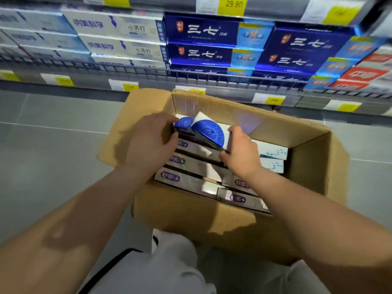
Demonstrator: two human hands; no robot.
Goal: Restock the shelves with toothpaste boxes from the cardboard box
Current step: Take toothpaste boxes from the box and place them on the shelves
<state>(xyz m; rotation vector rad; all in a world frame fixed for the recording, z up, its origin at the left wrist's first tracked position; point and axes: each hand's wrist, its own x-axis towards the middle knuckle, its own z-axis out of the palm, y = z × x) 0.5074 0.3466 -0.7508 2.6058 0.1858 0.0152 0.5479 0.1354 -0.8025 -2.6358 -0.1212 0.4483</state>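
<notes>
Pale trousers (169, 268) and two bare forearms sit right under the lens, reaching into the cardboard box (191, 211). The left hand (148, 143) curls fingers and thumb round one end of the blue-disc boxes (209, 131). The right hand (241, 153) pinches the opposite end, fingers on the far side, thumb on the near. So the pair sits between the two sets of fingertips, one box tilted up, at the carton's far end. Just below both thumbs lie the other toothpaste boxes (184, 179), flat in rows. Beyond the fingertips runs the shelf (161, 83), packed with stock. These look light: thin card, stiff along the length, easy to dent on the broad faces, likely glossy and a bit slippery. Best squeezed gently at the ends, with both boxes pressed together.
</notes>
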